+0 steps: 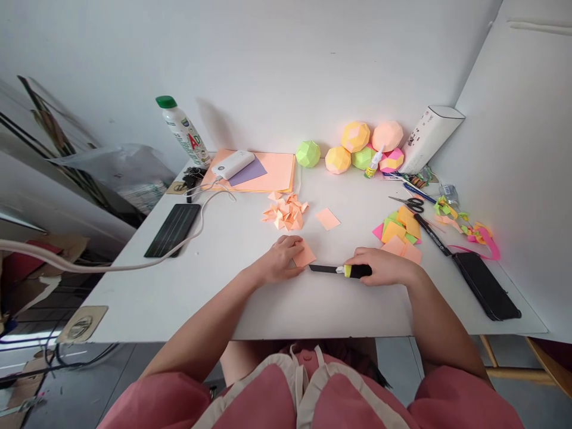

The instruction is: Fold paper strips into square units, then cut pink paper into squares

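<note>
My left hand (283,260) holds a peach paper square (304,254) at its left side, with the fingers curled over it. My right hand (384,266) is closed around the black handle of a utility knife (344,270). The knife's long dark blade points left, and its tip lies close to the square's lower right corner; whether they touch I cannot tell. Just beyond my left hand is a heap of folded peach paper pieces (286,212). A second loose peach square (328,218) lies flat to the right of that heap.
Colourful paper balls (355,137) and a glue bottle (374,163) stand along the wall. At right are paper scraps (397,226), scissors (412,204), a marker (432,235) and a black pouch (486,286). Peach sheets (279,170), a power bank (234,164), a cable and a phone (172,230) lie left.
</note>
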`<state>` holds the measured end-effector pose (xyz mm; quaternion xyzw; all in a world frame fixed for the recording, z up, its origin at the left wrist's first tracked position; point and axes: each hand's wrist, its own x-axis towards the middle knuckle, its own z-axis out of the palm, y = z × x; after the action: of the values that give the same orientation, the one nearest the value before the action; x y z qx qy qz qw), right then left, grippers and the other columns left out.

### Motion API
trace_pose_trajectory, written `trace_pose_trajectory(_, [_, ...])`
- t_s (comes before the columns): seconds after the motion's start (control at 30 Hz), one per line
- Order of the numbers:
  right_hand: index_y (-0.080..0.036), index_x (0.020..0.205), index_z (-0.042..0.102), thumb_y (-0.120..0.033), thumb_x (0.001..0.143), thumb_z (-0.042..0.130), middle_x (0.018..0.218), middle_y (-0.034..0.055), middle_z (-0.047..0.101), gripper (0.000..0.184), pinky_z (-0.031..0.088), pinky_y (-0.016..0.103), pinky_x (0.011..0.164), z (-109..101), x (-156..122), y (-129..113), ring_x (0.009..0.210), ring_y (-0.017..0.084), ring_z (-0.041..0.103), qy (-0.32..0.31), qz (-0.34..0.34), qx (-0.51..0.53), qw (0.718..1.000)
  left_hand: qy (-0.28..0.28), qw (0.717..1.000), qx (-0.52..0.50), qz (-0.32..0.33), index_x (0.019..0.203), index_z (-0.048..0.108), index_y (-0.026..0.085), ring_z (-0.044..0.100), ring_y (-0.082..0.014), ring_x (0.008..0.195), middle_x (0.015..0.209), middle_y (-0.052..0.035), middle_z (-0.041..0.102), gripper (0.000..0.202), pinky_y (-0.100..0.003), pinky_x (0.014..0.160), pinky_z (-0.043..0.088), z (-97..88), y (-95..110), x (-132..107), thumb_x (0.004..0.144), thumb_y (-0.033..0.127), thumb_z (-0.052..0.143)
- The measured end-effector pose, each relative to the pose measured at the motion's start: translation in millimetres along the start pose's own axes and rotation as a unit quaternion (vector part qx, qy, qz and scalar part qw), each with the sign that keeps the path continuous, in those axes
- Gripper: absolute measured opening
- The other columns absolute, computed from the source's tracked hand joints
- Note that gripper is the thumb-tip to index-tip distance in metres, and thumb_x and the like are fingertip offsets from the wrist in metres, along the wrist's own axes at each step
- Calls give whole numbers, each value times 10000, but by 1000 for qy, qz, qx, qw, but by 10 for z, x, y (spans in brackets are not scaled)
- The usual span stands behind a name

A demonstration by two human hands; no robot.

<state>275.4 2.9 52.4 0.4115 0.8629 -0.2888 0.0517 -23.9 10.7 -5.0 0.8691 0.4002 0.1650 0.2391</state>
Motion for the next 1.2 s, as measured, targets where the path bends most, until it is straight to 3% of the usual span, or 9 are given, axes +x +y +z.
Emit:
trace_pose_trajectory(0.27, [-345, 1170, 631, -126, 663, 565, 973, 13, 609, 556, 437, 240, 611, 7, 3, 6, 830, 195, 608, -27, 45, 7, 999, 7, 1000, 9, 8, 1081, 591, 199, 432, -302, 1118, 1249, -120, 471, 335, -459, 948, 418, 39, -39, 5, 766, 310, 617])
trace_pose_trajectory(0.43, [-309, 1236, 589, -163, 703, 543, 1036, 38, 592, 554, 433, 249, 658, -28, -3, -23, 892, 209, 591, -51, 57, 4, 997, 7, 999, 22, 25, 1074, 581, 162, 432, -297, 1100, 1248, -140, 464, 324, -465, 944, 426, 37, -37, 1, 789, 314, 594])
trace_pose_trajectory(1.03, [-299, 1240, 584, -170, 712, 552, 1060, 42, 588, 544, 430, 253, 705, -26, 1, -27, 924, 210, 585, -61, 55, 0, 997, 15, 998, 51, 36, 1083, 577, 175, 452, -280, 1080, 1235, -133, 472, 321, -446, 922, 446, 46, -47, -6, 798, 323, 588])
trace_pose_trajectory(1.2, [-288, 1235, 585, -176, 714, 538, 1071, 48, 582, 534, 429, 263, 719, -33, -10, -63, 949, 219, 576, -60, 64, -3, 996, 11, 995, 98, 15, 1163, 539, 166, 420, -305, 1128, 1268, -139, 457, 394, -501, 949, 413, 70, 39, -25, 872, 426, 489])
